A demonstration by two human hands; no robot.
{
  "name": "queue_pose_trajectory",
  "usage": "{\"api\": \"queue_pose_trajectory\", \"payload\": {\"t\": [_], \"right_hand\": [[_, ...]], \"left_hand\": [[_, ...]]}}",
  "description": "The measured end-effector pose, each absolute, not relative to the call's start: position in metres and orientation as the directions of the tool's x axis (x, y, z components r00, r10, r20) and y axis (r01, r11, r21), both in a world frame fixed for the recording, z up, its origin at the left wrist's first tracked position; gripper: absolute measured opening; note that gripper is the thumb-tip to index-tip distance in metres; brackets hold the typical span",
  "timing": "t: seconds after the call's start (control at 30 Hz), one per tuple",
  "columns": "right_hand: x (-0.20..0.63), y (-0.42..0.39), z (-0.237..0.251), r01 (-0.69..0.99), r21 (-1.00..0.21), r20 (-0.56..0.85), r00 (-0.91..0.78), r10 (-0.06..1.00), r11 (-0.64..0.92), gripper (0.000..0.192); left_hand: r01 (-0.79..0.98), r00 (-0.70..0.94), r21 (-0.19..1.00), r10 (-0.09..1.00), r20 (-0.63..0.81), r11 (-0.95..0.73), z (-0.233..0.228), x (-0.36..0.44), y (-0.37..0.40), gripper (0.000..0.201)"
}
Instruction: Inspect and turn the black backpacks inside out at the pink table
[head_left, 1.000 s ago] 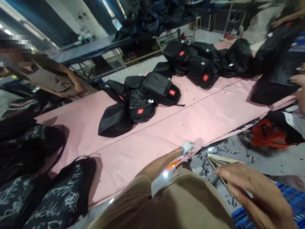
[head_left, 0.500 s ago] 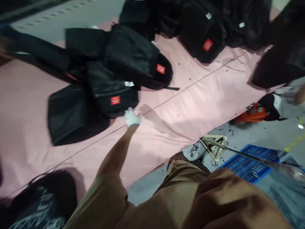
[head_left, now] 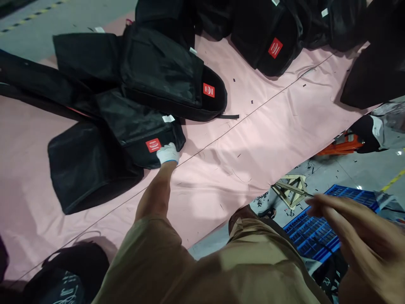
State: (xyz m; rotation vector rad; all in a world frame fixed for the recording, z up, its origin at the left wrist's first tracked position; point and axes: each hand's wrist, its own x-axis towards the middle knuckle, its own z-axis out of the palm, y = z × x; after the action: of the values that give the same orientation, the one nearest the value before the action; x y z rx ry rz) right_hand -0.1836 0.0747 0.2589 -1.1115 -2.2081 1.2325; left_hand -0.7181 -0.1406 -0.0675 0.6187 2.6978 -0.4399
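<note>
Since half a second ago your left hand (head_left: 168, 153) has reached the last bit farther across the pink surface (head_left: 253, 139) and now lies on the near corner of the black backpack (head_left: 139, 133), just beside its red label (head_left: 153, 145); before, it hung short of the bag. Your right hand (head_left: 357, 240), which filled the lower edge as a blur, has lifted into clear sight.

Your left hand wears a white glove and its fingers curl over the bag's edge, though you cannot tell from here whether they have closed on the fabric. Your right hand is bare, fingers spread and loosely stretched out, holding nothing, hanging over the blue crate (head_left: 319, 228) on the floor.

The backpack under your left hand sits in the middle of a small heap: a second black bag with a red label (head_left: 172, 76) lies against its far side, and a flat black bag (head_left: 88, 169) lies touching it on the left. More black bags (head_left: 272, 33) are piled at the far edge of the surface. A small wooden frame (head_left: 291, 190) stands on the floor beside the crate, among dark scraps.
</note>
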Motion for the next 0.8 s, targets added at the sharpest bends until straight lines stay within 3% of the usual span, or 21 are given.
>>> {"api": "queue_pose_trajectory", "payload": {"t": [0.07,0.2,0.3,0.43,0.57,0.67,0.8], "right_hand": [[-0.189,0.087,0.224,0.500,-0.848,-0.175,-0.579,0.797,0.177,0.037],[-0.169,0.082,0.137,0.594,-0.793,-0.488,-0.484,0.726,-0.137,0.062],[-0.140,0.065,0.084,0.626,-0.746,-0.595,-0.476,0.648,-0.225,0.077],[-0.109,0.050,0.044,0.684,-0.717,-0.635,-0.561,0.531,-0.135,0.075],[-0.082,0.046,0.027,0.701,-0.712,-0.643,-0.622,0.447,-0.048,0.080],[-0.052,0.047,0.018,0.704,-0.710,-0.651,-0.642,0.405,-0.024,0.083],[0.001,0.051,0.002,0.700,-0.710,-0.625,-0.675,0.393,0.074,0.078]], "left_hand": [[0.529,-0.816,-0.237,0.411,-0.406,0.815,-0.077,-0.701,-0.134,0.045],[0.652,-0.709,-0.148,0.529,-0.467,0.744,-0.088,-0.640,-0.118,0.042],[0.710,-0.643,-0.084,0.595,-0.482,0.699,-0.091,-0.572,-0.105,0.043],[0.787,-0.534,0.006,0.685,-0.495,0.617,-0.087,-0.452,-0.104,0.054],[0.838,-0.447,0.069,0.753,-0.483,0.541,-0.087,-0.340,-0.137,0.083],[0.790,-0.513,0.048,0.701,-0.496,0.612,-0.090,-0.300,-0.162,0.080],[0.698,-0.612,0.037,0.623,-0.488,0.715,-0.076,-0.303,-0.162,0.083]]}}
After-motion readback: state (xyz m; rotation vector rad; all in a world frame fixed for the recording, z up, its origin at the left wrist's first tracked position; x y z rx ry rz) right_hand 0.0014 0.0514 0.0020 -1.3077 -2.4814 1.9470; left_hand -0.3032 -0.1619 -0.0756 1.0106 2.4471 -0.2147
